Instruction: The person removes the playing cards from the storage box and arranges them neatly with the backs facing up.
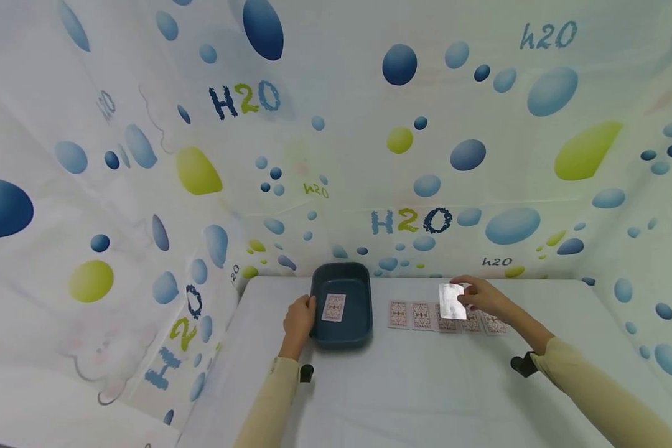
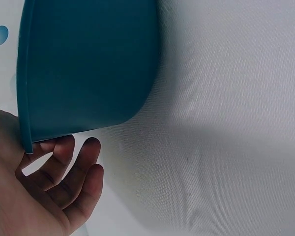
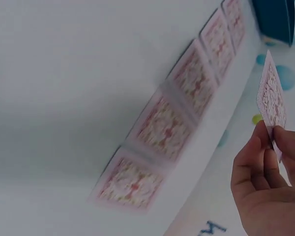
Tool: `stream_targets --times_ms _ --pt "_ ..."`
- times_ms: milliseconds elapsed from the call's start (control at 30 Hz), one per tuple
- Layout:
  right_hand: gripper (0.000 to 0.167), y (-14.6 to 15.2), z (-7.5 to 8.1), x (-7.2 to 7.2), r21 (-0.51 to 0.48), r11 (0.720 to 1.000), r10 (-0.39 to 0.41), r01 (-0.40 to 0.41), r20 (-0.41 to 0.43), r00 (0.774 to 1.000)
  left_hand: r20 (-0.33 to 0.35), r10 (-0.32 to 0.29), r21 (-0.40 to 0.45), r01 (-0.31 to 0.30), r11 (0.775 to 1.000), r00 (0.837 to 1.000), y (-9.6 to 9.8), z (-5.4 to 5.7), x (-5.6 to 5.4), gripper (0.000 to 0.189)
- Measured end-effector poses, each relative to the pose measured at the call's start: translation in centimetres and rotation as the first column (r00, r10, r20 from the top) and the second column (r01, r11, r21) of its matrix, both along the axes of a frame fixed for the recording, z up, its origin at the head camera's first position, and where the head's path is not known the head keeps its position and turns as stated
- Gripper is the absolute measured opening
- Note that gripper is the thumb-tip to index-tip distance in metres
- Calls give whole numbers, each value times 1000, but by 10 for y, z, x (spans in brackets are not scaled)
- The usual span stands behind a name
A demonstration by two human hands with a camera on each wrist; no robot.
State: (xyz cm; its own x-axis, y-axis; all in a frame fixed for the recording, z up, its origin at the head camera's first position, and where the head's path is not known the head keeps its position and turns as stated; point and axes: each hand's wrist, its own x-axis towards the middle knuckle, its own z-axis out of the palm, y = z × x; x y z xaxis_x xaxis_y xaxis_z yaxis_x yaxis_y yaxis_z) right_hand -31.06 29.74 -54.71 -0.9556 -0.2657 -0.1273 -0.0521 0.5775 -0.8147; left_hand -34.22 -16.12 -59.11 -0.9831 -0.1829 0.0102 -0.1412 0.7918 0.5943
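A dark teal plastic bin (image 1: 341,338) stands on the table with one playing card (image 1: 333,307) lying back-up inside it. My left hand (image 1: 299,323) grips the bin's left rim; in the left wrist view its curled fingers (image 2: 86,182) lie against the outer wall, and the thumb is hidden. Between thumb and fingers my right hand (image 1: 484,297) pinches a playing card (image 1: 452,302) above the table. That card (image 3: 272,93) stands nearly upright in the right wrist view, its patterned back showing. Below it several back-up cards (image 1: 399,315) lie in a row.
White cloth covers the table (image 1: 403,392). Behind it and along the sides hang white sheets printed with blue and green drops (image 1: 467,155). The row of cards lies to the right of the bin, with a gap between them.
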Motion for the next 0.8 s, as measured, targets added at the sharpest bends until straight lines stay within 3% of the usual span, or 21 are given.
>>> stream_targets --times_ms 267,600,800 --pt "46 40 -11 12 26 1000 -7 8 -9 1000 12 10 0 -10 1000 1000 1 4 2 33" --pt "44 90 -32 22 169 982 -96 82 79 992 -3 2 3 -2 1000 1000 3 0 1 33" --pt "43 119 -35 24 227 969 -125 99 105 987 5 1 -6 -1 1000 1000 5 2 3 33"
